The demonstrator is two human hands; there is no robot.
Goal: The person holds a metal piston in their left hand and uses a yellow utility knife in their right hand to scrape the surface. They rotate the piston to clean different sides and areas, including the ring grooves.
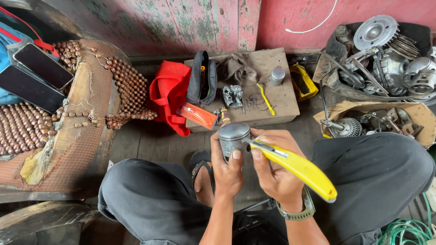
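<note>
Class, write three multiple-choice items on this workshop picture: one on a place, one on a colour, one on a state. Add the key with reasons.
1. Where does the carburettor lie?
A. on the wooden board
B. on the beaded seat
C. in the cardboard box

2. What colour is the handle of the knife?
A. red
B. yellow
C. green

3. How is the piston held?
A. it lies loose on the floor
B. gripped in the left hand
C. clamped in a vice

Key:
1 A, it sits on the wooden board beside a yellow toothbrush.
2 B, the handle in the right hand is plainly yellow.
3 B, the left hand wraps round it while the blade touches its side.
</note>
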